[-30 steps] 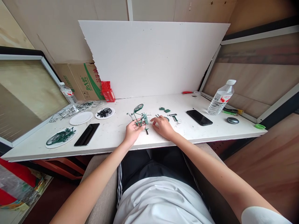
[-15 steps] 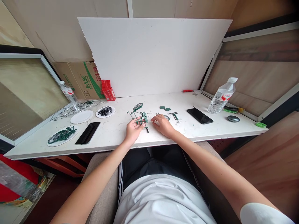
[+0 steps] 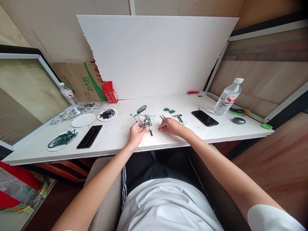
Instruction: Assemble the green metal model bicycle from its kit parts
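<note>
On the white table (image 3: pixel 120 141), near its front edge at the middle, the left hand (image 3: pixel 136 133) grips a small green model bicycle (image 3: pixel 143 118), its fingers closed around the frame. Just to the right, the right hand (image 3: pixel 171 126) rests knuckles up with fingertips curled down on the tabletop; whether it pinches a part I cannot tell. Far left stands a cardboard box (image 3: pixel 79 82) with green Chinese print, too small to read, beside a red packet (image 3: pixel 110 93). At right, a water bottle (image 3: pixel 226 98) bears a red-and-white label near a black phone (image 3: pixel 205 117).
</note>
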Demonstrator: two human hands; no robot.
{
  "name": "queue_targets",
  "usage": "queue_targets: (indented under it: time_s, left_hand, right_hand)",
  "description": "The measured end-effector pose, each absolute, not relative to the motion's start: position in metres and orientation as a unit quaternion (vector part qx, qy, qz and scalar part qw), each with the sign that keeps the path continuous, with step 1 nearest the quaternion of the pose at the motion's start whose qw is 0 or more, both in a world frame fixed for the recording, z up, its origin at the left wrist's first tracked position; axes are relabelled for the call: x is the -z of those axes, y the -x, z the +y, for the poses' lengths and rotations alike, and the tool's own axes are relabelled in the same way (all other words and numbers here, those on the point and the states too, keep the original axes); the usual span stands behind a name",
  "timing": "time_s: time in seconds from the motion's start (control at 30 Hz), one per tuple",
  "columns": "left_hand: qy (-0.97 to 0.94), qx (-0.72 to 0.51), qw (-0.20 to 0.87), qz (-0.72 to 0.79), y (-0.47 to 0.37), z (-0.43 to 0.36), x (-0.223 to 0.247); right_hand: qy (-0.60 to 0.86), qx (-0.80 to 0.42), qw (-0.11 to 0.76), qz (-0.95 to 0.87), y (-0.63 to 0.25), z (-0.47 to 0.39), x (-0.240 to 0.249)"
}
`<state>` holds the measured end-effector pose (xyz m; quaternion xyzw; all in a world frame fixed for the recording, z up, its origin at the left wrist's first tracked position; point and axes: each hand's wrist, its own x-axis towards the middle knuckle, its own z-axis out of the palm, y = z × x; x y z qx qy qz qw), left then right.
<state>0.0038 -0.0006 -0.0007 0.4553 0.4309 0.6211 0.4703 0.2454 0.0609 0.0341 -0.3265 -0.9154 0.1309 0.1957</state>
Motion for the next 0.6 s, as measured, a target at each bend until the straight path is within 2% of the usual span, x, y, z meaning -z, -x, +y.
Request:
queue_targets:
  time_s: [0.17, 0.27, 0.33, 0.5, 0.6]
  left_hand:
    - [-0.457, -0.617, 0.473, 0.432, -0.004, -0.003, -0.001]
    - [-0.455, -0.618, 0.474, 0.431, -0.005, -0.003, -0.002]
    - [-0.455, -0.618, 0.476, 0.430, -0.005, -0.003, -0.002]
    - [-0.460, -0.614, 0.477, 0.428, -0.004, -0.003, -0.002]
    - [-0.461, -0.613, 0.479, 0.426, -0.004, -0.003, -0.002]
  right_hand:
    - [0.401, 0.009, 0.140, -0.905, -0.229, 0.044, -0.031]
    - [0.406, 0.037, 0.137, -0.903, -0.222, 0.039, -0.026]
    - [0.390, -0.014, 0.185, -0.902, -0.221, 0.041, -0.022]
    - [0.330, -0.222, 0.371, -0.839, -0.219, 0.051, -0.011]
    - [0.320, -0.303, 0.431, -0.787, -0.211, 0.050, -0.007]
